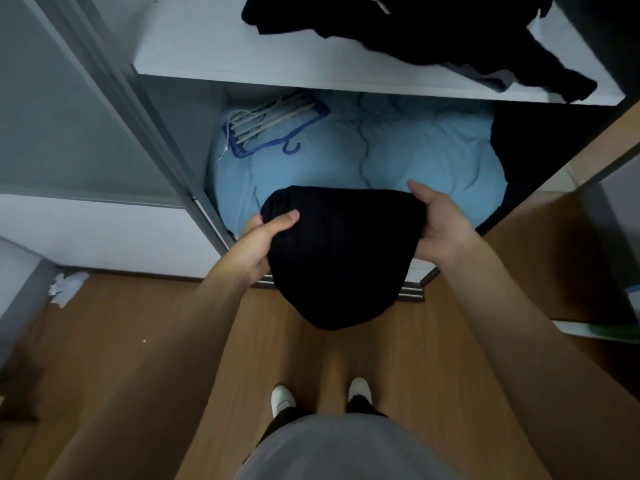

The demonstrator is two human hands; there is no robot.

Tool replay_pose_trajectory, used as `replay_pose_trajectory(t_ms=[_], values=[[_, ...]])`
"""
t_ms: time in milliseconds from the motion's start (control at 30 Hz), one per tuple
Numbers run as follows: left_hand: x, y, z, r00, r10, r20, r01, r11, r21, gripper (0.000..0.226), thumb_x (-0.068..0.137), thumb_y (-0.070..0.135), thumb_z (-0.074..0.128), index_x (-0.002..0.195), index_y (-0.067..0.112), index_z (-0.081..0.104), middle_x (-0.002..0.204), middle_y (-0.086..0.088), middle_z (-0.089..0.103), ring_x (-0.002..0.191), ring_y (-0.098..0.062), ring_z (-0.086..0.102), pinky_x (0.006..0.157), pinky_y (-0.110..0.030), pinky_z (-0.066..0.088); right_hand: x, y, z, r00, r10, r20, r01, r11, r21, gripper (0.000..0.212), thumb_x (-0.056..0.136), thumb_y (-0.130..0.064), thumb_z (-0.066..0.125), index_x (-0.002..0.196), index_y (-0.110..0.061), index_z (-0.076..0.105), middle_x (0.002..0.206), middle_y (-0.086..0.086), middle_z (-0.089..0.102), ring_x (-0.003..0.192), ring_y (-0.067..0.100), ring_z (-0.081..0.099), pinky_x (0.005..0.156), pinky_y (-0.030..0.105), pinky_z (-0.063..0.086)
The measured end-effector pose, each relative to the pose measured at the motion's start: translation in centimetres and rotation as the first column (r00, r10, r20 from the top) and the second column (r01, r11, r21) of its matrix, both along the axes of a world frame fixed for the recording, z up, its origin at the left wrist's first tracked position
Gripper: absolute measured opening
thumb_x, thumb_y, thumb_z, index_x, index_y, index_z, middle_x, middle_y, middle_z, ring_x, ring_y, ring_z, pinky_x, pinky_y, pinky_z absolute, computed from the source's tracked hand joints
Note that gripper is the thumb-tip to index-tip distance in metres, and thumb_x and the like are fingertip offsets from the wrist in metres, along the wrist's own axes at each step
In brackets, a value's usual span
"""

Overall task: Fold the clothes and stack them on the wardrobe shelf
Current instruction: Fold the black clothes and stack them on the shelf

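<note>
A: Head view. Person is standing at the open wardrobe, holding a folded black garment (341, 258) in the air between floor and shelf (242, 69). Left hand (258, 245) is gripping its left edge, thumb on top; right hand (440, 230) is gripping the right edge, fingers (420, 192) curled over the far corner. Both hands are closed on the cloth.

B: Where is it sitting against the wardrobe?

A: It is hanging in front of the lower compartment, over the pale blue bedding (398, 150). A blue hanger (273, 128) is lying on that bedding, at the left. On the shelf above, a loose dark pile (433, 36) is sprawling to the right, one end drooping past the front edge.

B: Risks?

A: The lower half of the garment is sagging unsupported, so lifting by the edges alone could let the fold slip open. Setting it against that loose pile could drag the drooping end off the shelf.

B: Any writing?

A: I am finding none readable; no labels or brands are showing.
</note>
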State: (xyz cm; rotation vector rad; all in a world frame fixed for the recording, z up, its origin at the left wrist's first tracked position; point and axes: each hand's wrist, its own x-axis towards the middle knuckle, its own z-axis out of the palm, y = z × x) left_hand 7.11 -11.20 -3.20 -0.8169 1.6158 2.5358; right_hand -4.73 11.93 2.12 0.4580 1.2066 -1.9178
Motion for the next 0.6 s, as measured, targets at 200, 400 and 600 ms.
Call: replay_pose_trajectory(t_ms=[200,400,600], values=[[-1.9,0.9,2.7,0.989,0.011,0.147,-0.029,0.992,0.121,0.028,0.094,0.029,0.065,0.113,0.008,0.071,0.108,-0.012,0.076,0.090,-0.024,0.075,0.065,-0.033,0.061,1.6,1.3,-1.9,0.893,0.223,-0.391,-0.152,0.967,0.204,0.030,0.092,-0.034,0.069,0.114,-0.014,0.072,0.111,0.005,0.076,0.104,0.020,0.072,0.087,0.029,0.057],[0.1,-0.4,0.9,0.968,-0.242,0.070,0.244,0.969,-0.029,0.049,0.076,0.054,0.076,0.116,0.026,0.072,0.115,0.005,0.074,0.107,-0.011,0.070,0.079,-0.023,0.058,3.6,0.0,-3.0,0.953,0.014,-0.303,0.045,0.982,0.186,0.030,0.092,-0.018,0.069,0.119,-0.006,0.068,0.109,0.009,0.076,0.101,0.023,0.073,0.084,0.034,0.059],[1.1,-0.3,-1.8,0.990,-0.072,0.118,0.099,0.966,-0.240,0.034,0.088,0.030,0.074,0.116,0.012,0.069,0.111,-0.006,0.075,0.103,-0.022,0.072,0.084,-0.031,0.057,3.5,-0.9,-2.9,0.997,-0.020,-0.070,0.029,0.990,0.136,0.030,0.092,-0.023,0.070,0.118,-0.007,0.070,0.112,0.012,0.074,0.101,0.028,0.072,0.084,0.042,0.061]])
